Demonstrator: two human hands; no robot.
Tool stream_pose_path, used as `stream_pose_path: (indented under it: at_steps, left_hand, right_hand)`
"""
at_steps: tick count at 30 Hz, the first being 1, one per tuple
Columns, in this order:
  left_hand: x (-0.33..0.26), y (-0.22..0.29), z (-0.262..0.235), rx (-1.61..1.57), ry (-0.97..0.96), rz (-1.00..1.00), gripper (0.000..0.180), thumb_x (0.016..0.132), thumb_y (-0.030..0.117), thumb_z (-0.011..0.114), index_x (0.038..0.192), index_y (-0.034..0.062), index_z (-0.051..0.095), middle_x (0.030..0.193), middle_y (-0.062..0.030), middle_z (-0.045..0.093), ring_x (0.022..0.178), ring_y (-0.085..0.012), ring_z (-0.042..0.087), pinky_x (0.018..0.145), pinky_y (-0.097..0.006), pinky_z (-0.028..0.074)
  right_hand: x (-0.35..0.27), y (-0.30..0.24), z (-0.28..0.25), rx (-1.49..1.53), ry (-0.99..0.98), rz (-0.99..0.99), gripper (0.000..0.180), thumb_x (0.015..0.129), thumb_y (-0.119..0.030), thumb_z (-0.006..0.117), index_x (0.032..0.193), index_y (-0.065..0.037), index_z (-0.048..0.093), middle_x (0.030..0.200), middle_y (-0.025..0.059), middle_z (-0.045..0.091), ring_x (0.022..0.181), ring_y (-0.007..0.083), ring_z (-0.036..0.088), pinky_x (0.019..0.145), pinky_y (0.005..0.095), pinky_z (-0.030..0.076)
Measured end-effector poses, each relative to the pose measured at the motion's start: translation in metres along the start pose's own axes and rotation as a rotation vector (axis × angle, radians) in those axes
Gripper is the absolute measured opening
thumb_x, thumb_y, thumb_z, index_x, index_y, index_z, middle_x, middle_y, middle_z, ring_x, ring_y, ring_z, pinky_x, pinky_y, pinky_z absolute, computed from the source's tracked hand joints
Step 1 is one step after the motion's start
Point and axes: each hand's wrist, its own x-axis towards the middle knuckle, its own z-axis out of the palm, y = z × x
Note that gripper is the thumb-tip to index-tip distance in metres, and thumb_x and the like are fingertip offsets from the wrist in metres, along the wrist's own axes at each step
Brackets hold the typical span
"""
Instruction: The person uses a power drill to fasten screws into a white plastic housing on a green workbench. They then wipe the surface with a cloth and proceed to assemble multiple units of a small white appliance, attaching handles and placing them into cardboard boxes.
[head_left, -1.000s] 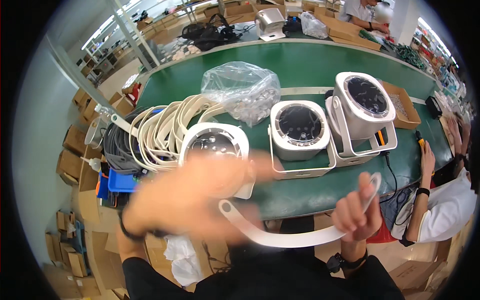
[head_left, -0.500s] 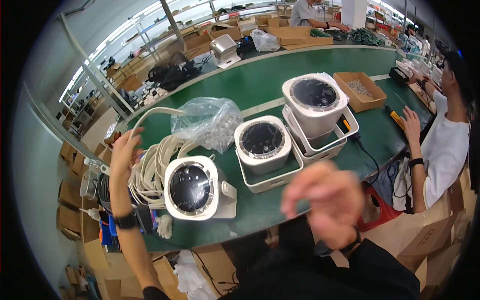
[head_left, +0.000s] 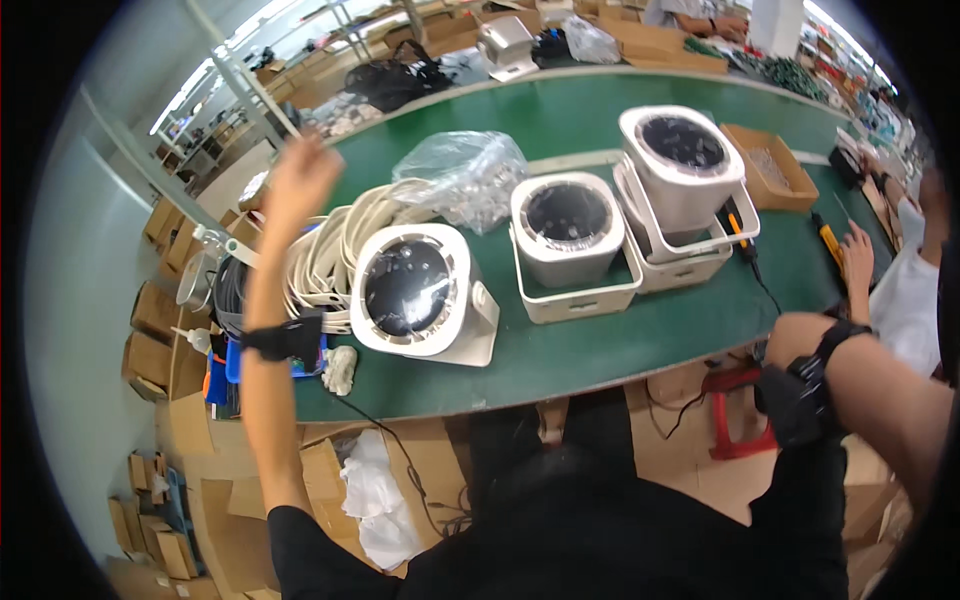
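Left hand is stretched out over the pile of cream plastic handles, just left of the nearest white fan unit on the green table. It's blurry, so I can't tell how open it is or if it grips anything. Right hand is out of sight, only the wrist shows. 2 more fan units sit right of that one.

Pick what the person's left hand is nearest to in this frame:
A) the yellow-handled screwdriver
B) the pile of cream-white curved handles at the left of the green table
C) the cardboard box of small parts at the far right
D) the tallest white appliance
B. The left hand is raised over the pile of cream-white curved handles at the green table's left end, far from everything on the right side.
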Motion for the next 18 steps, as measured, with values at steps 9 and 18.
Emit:
stream_pose_path:
  at_steps: [9,18]
  left_hand:
    - [-0.154,0.187,-0.051,-0.097,-0.445,0.322,0.047,0.092,0.015,0.059,0.134,-0.0041,0.049,0.128,-0.0214,0.059,0.111,-0.0279,0.06,0.096,-0.04,0.049]
    - [-0.173,0.176,-0.024,-0.133,-0.306,0.286,0.046,0.092,0.008,0.053,0.136,-0.0034,0.046,0.132,-0.0212,0.055,0.116,-0.0287,0.058,0.099,-0.042,0.048]
  right_hand:
    - [0.003,0.006,0.036,0.117,-0.06,-0.039,0.048,0.094,-0.02,0.06,0.136,-0.001,0.048,0.125,0.0231,0.054,0.106,0.0304,0.06,0.09,0.0354,0.046]
    - [-0.002,-0.009,0.047,0.109,-0.062,-0.043,0.052,0.095,-0.024,0.059,0.14,0.0,0.046,0.131,0.0236,0.053,0.114,0.0311,0.058,0.098,0.0362,0.043]
